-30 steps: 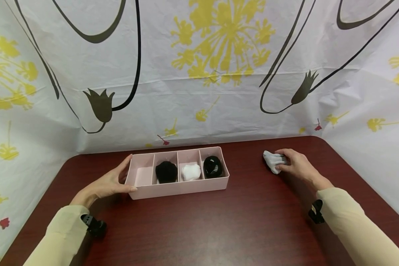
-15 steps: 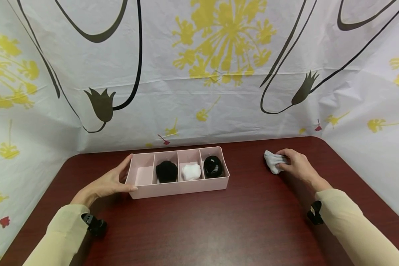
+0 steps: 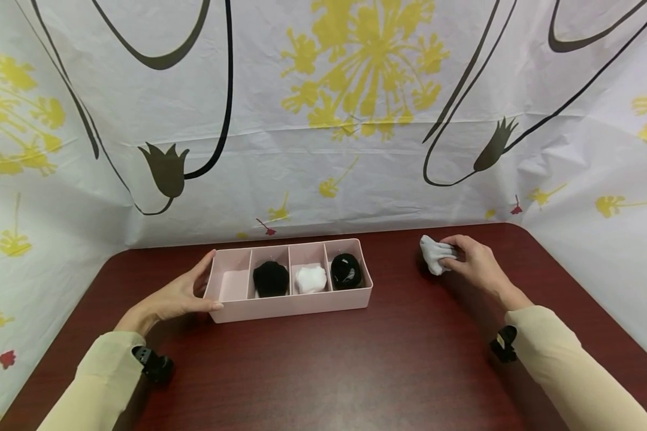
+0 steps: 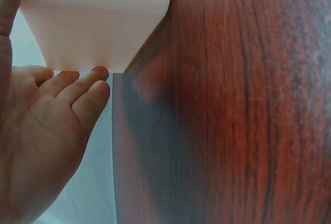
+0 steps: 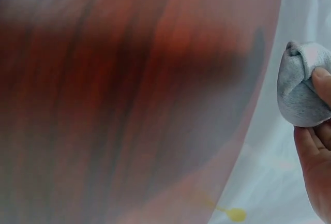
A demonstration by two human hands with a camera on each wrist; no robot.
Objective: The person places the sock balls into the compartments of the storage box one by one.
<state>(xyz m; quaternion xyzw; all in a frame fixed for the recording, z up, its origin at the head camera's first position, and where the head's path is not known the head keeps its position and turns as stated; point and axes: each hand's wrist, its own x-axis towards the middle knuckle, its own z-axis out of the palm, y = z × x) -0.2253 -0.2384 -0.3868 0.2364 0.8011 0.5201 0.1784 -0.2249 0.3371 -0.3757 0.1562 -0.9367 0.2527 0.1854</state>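
Observation:
My left hand [image 3: 180,293] holds the left end of a long pale pink divided organizer box [image 3: 286,307]. Its thumb lies at the front corner, and in the left wrist view the fingertips [image 4: 99,72] press against the end wall. The leftmost compartment [image 3: 233,284] is bare. The others hold a black fuzzy bundle [image 3: 271,279], a white bundle [image 3: 311,278] and a glossy black round bundle [image 3: 346,271]. To the right, my right hand [image 3: 480,266] pinches a rolled-up grey sock [image 3: 435,254] between thumb and fingers. The sock [image 5: 302,87] hangs above the table in the right wrist view.
The dark red wood table [image 3: 356,371] has rounded far corners. A white sheet with yellow and grey flower prints [image 3: 280,149] hangs behind it and along both sides. Each sleeve cuff carries a black wrist camera [image 3: 153,364].
My right hand has lifted the grey sock slightly and shifted it a little to the left. The left hand and the box have stayed in place.

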